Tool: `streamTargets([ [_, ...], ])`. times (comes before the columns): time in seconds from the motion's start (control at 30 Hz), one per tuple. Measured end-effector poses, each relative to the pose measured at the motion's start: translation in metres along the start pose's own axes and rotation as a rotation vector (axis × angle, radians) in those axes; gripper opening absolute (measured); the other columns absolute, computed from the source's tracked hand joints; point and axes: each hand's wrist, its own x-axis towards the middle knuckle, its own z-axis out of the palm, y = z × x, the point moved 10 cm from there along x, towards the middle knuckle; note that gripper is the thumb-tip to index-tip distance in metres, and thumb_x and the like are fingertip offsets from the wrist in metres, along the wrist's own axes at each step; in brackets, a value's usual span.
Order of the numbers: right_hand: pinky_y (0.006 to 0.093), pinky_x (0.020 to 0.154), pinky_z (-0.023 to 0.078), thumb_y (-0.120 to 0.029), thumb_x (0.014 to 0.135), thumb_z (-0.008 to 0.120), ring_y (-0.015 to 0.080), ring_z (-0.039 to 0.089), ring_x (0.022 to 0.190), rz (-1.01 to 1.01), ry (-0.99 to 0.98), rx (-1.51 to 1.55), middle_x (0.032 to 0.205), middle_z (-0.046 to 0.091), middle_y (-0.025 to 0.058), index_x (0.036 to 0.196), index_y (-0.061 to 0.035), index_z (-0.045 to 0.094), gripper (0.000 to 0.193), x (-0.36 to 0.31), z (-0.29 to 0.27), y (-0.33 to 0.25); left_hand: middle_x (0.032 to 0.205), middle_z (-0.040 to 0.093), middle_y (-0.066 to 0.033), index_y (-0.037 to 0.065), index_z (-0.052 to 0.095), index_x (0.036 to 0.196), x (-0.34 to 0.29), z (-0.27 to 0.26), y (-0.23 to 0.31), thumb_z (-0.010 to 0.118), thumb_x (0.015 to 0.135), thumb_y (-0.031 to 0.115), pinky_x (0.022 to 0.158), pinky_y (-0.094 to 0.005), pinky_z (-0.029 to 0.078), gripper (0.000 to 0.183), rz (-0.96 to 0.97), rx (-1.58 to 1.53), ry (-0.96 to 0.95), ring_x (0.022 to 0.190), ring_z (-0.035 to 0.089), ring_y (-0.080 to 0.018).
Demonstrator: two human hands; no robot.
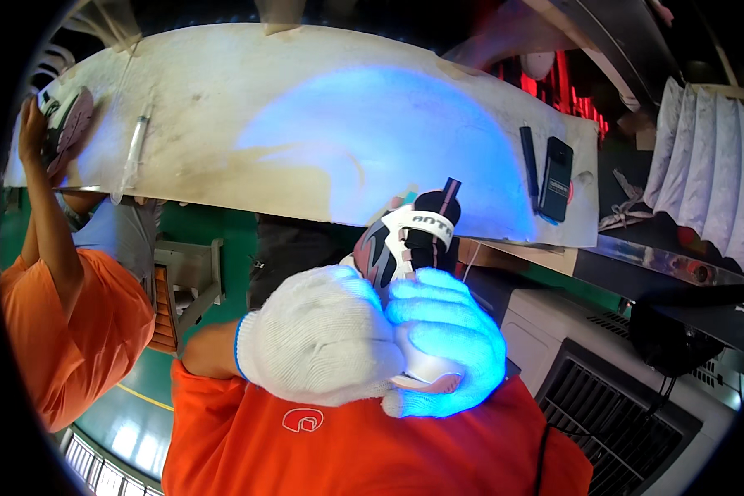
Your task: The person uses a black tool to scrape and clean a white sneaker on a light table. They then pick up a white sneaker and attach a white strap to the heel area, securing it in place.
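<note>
Close to my chest is a sneaker (378, 256) in white, black and dusty pink, its collar and pull tab pointing away from me. My left hand (318, 335), in a white knit glove, is closed over the sneaker's left side. On the other side my right hand (450, 343), gloved too and lit bright blue, wraps round the shoe with its fingers curled over the front. A pale, pink-edged end of the sole shows between my palms. The gloves hide the middle of the shoe.
A worn pale worktable (207, 107) stretches ahead, with a blue light patch. A phone (556, 178) and a dark stick-like tool (529, 161) lie at its right. At left, a clear tube (136, 153) lies near a co-worker's hand (33, 132) on another sneaker (68, 128). A vented machine (603, 405) stands right.
</note>
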Motion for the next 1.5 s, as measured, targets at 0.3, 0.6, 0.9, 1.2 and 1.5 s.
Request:
streamTargets([
  [0.3,0.0597,0.119,0.048,-0.027,0.079,0.1,0.0434,0.071,0.133,-0.012,0.076,0.192,0.133,0.077,0.0255,0.125,0.0094,0.077,0.063,-0.051,-0.034,0.016,0.086,0.058,-0.0011,0.021,0.076,0.1,0.039,0.05,0.002,0.098,0.077,0.034,0.06,-0.0388,0.044,0.033,0.036,-0.216,-0.054,0.071,0.061,-0.0239],
  [0.6,0.0599,0.115,0.051,-0.022,0.081,0.096,0.0447,0.072,0.128,-0.029,0.066,-0.001,0.129,0.077,0.0244,0.125,0.0054,0.077,0.055,-0.06,-0.04,-0.001,0.092,0.064,-0.0045,0.016,0.07,0.098,0.036,0.07,0.002,0.098,0.071,0.029,0.066,-0.0396,0.054,0.041,0.027,-0.248,-0.112,0.078,0.069,-0.0267],
  [0.9,0.0593,0.114,0.053,-0.016,0.084,0.092,0.0438,0.074,0.123,0.142,0.244,0.016,0.123,0.078,0.0213,0.123,0.0021,0.079,0.045,-0.067,-0.051,-0.006,0.082,0.06,-0.0028,0.015,0.071,0.096,0.036,0.085,-0.006,0.106,0.067,0.044,0.058,-0.0341,0.049,0.055,0.017,-0.315,-0.065,0.068,0.065,-0.0215],
  [1.2,0.057,0.114,0.053,-0.011,0.085,0.087,0.0411,0.074,0.121,0.241,0.321,-0.037,0.124,0.078,0.0195,0.119,0.0006,0.08,0.036,-0.074,-0.05,-0.007,0.084,0.063,-0.0011,0.017,0.07,0.094,0.035,0.088,-0.006,0.105,0.067,0.038,0.061,-0.0348,0.052,0.049,0.032,-0.298,-0.047,0.071,0.068,-0.0205],
  [1.5,0.0581,0.123,0.046,-0.01,0.086,0.085,0.0411,0.073,0.129,0.411,0.337,-0.183,0.129,0.078,0.0239,0.115,0.003,0.08,0.032,-0.086,-0.052,-0.007,0.083,0.064,-0.0018,0.017,0.07,0.09,0.03,0.094,-0.01,0.103,0.066,0.031,0.066,-0.0366,0.055,0.043,0.028,-0.315,-0.055,0.073,0.069,-0.0238],
])
